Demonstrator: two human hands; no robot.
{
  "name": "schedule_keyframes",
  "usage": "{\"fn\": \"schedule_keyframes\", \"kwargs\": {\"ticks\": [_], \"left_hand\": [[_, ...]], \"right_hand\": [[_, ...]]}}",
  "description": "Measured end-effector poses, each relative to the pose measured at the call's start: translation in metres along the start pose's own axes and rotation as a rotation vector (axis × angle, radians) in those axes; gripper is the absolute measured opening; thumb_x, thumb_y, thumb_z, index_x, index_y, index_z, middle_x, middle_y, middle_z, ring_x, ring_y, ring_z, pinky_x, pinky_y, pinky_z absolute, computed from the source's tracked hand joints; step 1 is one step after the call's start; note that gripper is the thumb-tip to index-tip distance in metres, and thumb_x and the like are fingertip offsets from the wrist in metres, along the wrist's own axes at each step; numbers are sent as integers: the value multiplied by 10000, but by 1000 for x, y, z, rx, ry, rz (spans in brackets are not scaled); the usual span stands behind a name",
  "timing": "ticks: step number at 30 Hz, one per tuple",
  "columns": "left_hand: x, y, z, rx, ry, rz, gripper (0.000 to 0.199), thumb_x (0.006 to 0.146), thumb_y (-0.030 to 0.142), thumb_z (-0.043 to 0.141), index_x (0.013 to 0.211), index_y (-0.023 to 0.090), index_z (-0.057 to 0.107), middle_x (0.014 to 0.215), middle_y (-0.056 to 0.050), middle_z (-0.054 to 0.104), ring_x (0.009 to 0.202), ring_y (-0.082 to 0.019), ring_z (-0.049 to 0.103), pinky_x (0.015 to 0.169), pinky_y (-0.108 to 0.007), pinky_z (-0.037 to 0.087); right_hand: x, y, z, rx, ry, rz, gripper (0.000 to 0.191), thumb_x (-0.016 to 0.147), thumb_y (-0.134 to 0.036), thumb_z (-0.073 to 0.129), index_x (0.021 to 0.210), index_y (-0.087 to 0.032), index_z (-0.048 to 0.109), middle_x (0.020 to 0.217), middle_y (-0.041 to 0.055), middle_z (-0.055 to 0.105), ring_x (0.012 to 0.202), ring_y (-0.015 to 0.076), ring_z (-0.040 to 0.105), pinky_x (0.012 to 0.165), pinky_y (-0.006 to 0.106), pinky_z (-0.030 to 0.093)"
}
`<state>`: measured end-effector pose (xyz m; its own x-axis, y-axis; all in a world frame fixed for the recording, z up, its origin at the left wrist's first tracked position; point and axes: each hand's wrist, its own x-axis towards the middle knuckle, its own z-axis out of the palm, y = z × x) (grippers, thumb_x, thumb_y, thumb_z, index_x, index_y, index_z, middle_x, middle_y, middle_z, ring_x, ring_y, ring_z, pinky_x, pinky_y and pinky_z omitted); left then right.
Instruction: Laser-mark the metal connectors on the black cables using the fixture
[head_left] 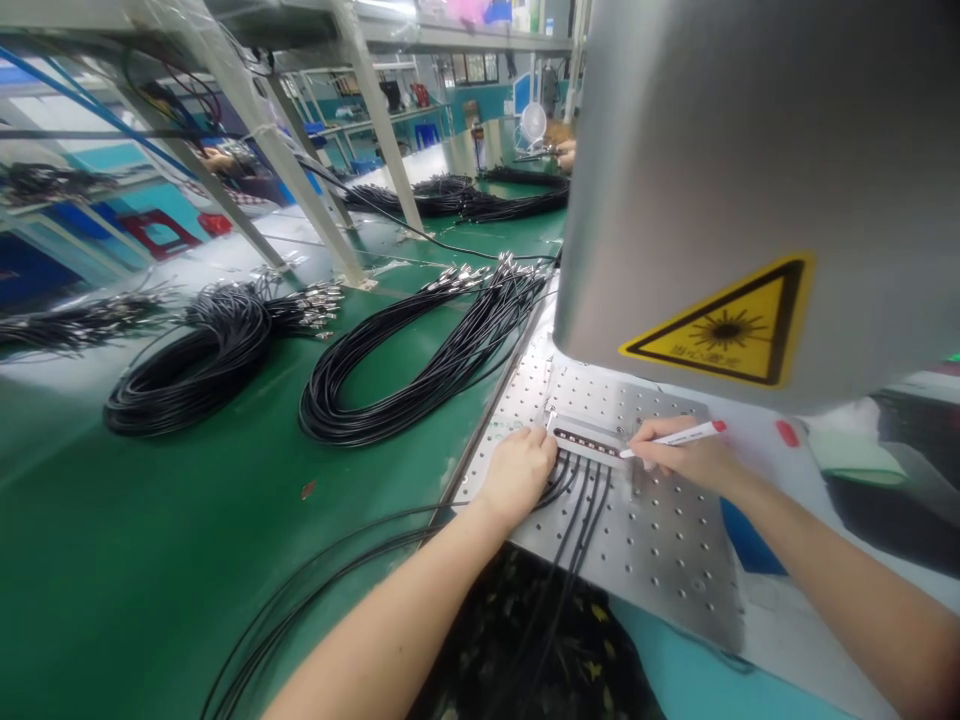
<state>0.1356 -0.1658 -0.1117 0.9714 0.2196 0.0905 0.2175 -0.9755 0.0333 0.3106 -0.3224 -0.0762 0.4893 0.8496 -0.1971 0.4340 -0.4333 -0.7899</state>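
Note:
My right hand (679, 455) is closed around a white marker pen (686, 434) with a red end. The pen's tip points left and meets the right end of a slotted metal fixture (589, 437). Several black cables (585, 505) run from the fixture's near side toward me, their ends lined up in its dark slot. At the fixture's left end lies my left hand (519, 465), fingers bent and pressed together; what they pinch there is hidden. Beneath the fixture is a perforated metal plate (675, 560).
A large grey machine housing (720, 170) with a yellow laser warning label (724, 325) hangs above the plate. Looped bundles of black cable (405, 370) lie on the green table (187, 530) to the left. White shelf posts (315, 210) stand behind them.

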Motion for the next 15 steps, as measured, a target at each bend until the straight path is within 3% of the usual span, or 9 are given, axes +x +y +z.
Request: {"fn": "schedule_keyframes", "kwargs": {"ticks": [4, 6, 8, 10, 13, 15], "left_hand": [[1, 0, 1, 15, 0, -12, 163, 896, 141, 385, 832, 157, 533, 848, -64, 561, 785, -198, 512, 669, -308, 408], [1, 1, -1, 47, 25, -21, 142, 896, 167, 396, 854, 165, 533, 868, -60, 559, 804, -211, 507, 675, -328, 403], [1, 1, -5, 95, 85, -54, 102, 881, 196, 438, 924, 176, 529, 926, -63, 551, 855, -236, 492, 691, -354, 399], [2, 1, -9, 133, 151, -105, 142, 852, 221, 495, 988, 186, 518, 990, -71, 534, 896, -255, 471, 703, -371, 393], [2, 0, -14, 146, 197, -139, 208, 813, 234, 555, 1014, 196, 517, 1028, -77, 514, 915, -261, 450, 708, -374, 384], [2, 0, -14, 136, 206, -131, 220, 796, 236, 580, 1007, 203, 525, 1026, -74, 511, 926, -261, 439, 714, -372, 379]], "right_hand": [[-4, 3, -3, -49, 25, -17, 208, 744, -346, 537, 692, -177, 647, 477, -20, 555, 457, 125, 519, 462, 236, 373], [-9, 13, -8, -129, 170, -52, 237, 773, -394, 525, 784, -196, 655, 558, -5, 603, 535, 149, 561, 507, 254, 405], [-17, 32, -17, -310, 386, -152, 269, 810, -410, 488, 899, -210, 645, 743, 33, 661, 689, 191, 603, 605, 294, 436], [-27, 57, -27, -587, 508, -275, 289, 856, -338, 404, 976, -202, 629, 894, 79, 660, 815, 233, 597, 706, 356, 424], [-42, 88, -38, -968, 486, -339, 373, 861, -161, 283, 1001, -176, 629, 920, 125, 640, 831, 250, 574, 789, 433, 363], [-47, 91, -35, -1068, 520, -309, 382, 856, -130, 284, 1025, -185, 622, 948, 124, 626, 857, 244, 561, 842, 454, 333]]}}
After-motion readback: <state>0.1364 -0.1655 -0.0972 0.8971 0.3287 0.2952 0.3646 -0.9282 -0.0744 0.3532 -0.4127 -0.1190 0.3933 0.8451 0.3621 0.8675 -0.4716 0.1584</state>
